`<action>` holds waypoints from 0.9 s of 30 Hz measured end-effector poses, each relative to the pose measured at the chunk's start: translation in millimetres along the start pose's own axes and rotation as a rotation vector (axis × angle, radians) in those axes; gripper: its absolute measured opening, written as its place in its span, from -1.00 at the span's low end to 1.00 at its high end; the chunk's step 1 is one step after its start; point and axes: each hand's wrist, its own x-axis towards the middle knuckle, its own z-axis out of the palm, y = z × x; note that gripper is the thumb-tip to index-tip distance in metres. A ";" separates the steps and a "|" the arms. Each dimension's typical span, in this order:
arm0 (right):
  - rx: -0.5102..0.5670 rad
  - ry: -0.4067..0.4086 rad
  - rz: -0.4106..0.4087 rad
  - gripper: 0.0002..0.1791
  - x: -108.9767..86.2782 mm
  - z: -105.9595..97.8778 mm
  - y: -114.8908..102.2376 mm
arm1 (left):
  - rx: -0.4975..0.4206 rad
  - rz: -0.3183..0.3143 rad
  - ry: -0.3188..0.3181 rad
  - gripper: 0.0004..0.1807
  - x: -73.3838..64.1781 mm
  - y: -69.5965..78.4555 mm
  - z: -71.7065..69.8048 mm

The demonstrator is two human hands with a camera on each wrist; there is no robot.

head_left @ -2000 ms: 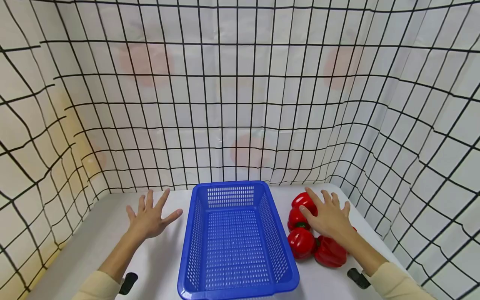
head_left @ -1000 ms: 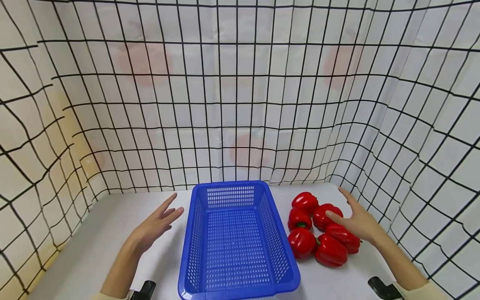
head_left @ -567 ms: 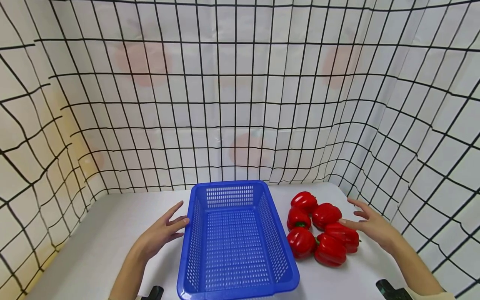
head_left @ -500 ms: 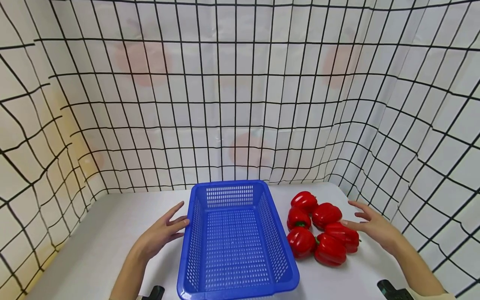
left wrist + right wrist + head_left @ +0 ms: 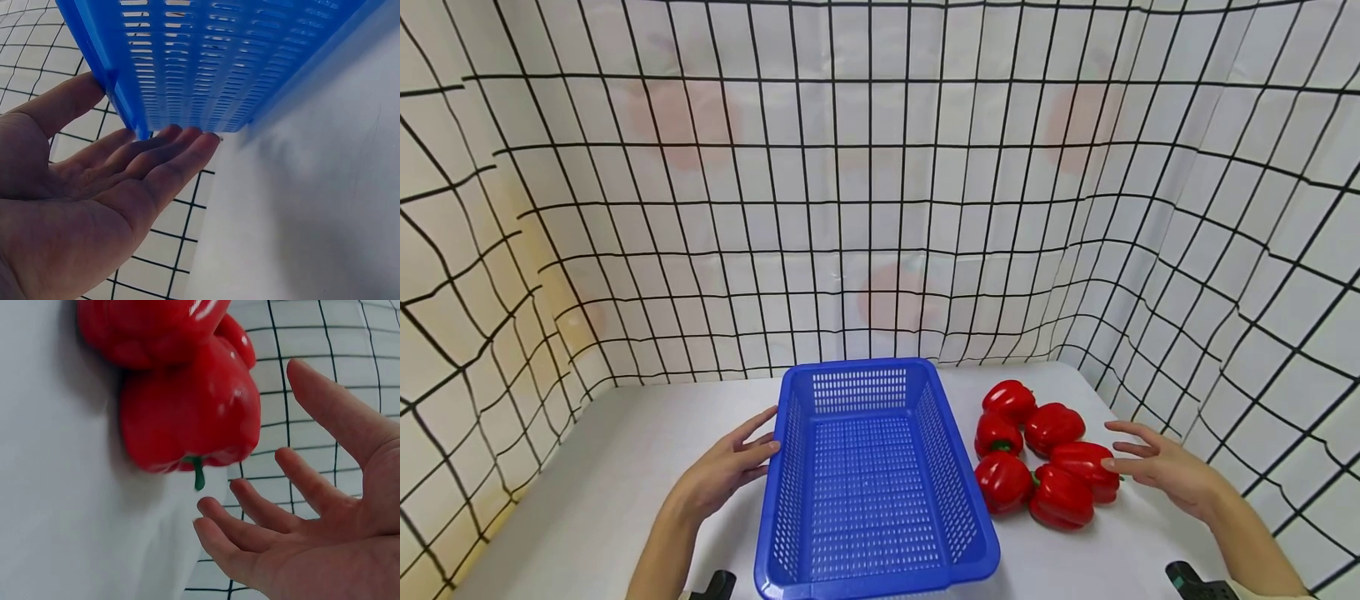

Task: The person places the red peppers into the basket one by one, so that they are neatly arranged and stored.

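Note:
A blue plastic basket [image 5: 872, 500] with slotted walls stands in the middle of the table. My left hand [image 5: 718, 471] is at its left rim, fingers extended and relaxed. In the left wrist view the thumb meets the rim of the basket [image 5: 187, 69], and the other fingers reach along the outside of its wall. Right of the basket lie several red bell peppers [image 5: 1060, 500] in a close group. Beside the rightmost bell pepper [image 5: 1086, 469] is my right hand [image 5: 1183, 475], fingers spread. The right wrist view shows a gap between these fingers and the stemmed bell pepper [image 5: 187, 419].
A black wire grid [image 5: 872, 200] backed by white sheeting encloses the table at the back and both sides. The white table [image 5: 625, 467] extends to the left of the basket. Black wrist-worn devices [image 5: 1198, 581] show at the lower edge.
My left hand has moved from above the table to the basket's left rim. My right hand has drawn back from over the bell peppers to their right side, lower down. Basket and peppers stay put.

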 end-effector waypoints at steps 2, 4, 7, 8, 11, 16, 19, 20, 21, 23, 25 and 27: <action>0.018 -0.015 0.010 -0.07 1.4 -2.2 5.0 | -0.024 0.012 -0.023 -0.14 -0.7 -1.8 -1.1; 0.038 -0.032 0.022 -0.09 3.4 -3.5 9.7 | -0.054 0.022 -0.040 -0.15 -1.6 -3.5 -1.8; 0.064 -0.055 0.038 -0.10 5.9 -3.8 15.2 | -0.085 0.028 -0.056 -0.14 -2.3 -6.0 -2.4; 0.069 -0.061 0.041 -0.10 6.4 -3.8 16.5 | -0.094 0.028 -0.058 -0.14 -2.4 -6.7 -2.5; 0.077 -0.086 0.037 -0.11 7.5 -3.4 18.7 | -0.106 0.027 -0.056 -0.14 -2.6 -8.7 -2.8; 0.101 -0.129 0.031 -0.14 9.2 -3.5 20.9 | -0.101 0.032 -0.050 -0.14 -2.9 -11.1 -3.6; 0.111 -0.137 0.039 -0.14 9.4 -3.7 23.2 | -0.102 0.046 -0.059 -0.15 -0.9 -11.8 -3.7; 0.113 -0.137 0.044 -0.13 9.1 -3.7 23.9 | -0.103 0.050 -0.062 -0.15 0.0 -11.9 -3.6; 0.116 -0.135 0.050 -0.13 8.9 -3.6 24.7 | -0.104 0.052 -0.063 -0.15 1.0 -12.1 -3.5; 0.123 -0.130 0.061 -0.13 8.5 -3.2 25.4 | -0.103 0.050 -0.056 -0.15 2.3 -12.1 -2.8; 0.131 -0.126 0.071 -0.14 8.1 -3.2 25.6 | -0.096 0.044 -0.042 -0.14 2.6 -12.0 -2.4; 0.137 -0.124 0.074 -0.16 8.5 -3.4 25.7 | -0.092 0.038 -0.029 -0.14 2.5 -11.9 -2.2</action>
